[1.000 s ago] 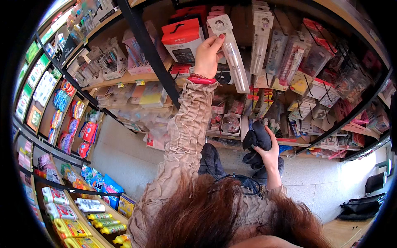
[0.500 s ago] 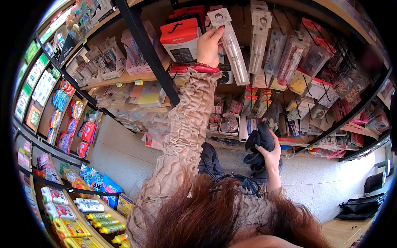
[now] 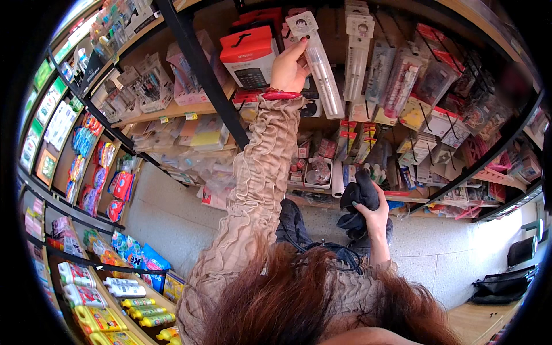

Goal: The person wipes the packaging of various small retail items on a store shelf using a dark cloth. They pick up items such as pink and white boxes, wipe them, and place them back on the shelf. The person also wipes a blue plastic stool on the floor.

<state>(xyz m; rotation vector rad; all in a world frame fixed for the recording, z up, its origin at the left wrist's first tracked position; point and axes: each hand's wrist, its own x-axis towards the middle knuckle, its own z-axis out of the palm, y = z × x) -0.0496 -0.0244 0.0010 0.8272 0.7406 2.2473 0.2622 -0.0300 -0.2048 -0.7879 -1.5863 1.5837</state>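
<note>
Sleeve of ruffled beige fabric [image 3: 261, 155] runs up to the left hand [image 3: 294, 56], which wears a red band [image 3: 282, 95] at the wrist. This hand is nearly closed, its thumb and fingers pinching the upper part of a long, narrow, clear plastic pack [image 3: 325, 77]. The pack, with slim pale sticks inside and a white header card [image 3: 302, 23] bearing a cartoon face, is held in front of the shelving, tilted so that its top leans left. Whether it also hangs on a hook cannot be told.

Just to its right hang similar clear packs with white cards [image 3: 356, 60]; near its left side stands a red-and-white cardboard box [image 3: 249, 57] with a calculator pictured on it.

Lower down and to the right, the right hand [image 3: 376, 211] is half curled around a soft black bundle [image 3: 362, 194], thumb across its near side; what the bundle is cannot be made out. It is held before the lower shelf, near an open white box of small wrapped goods [image 3: 318, 173], above the pale speckled floor [image 3: 440, 256].
</note>
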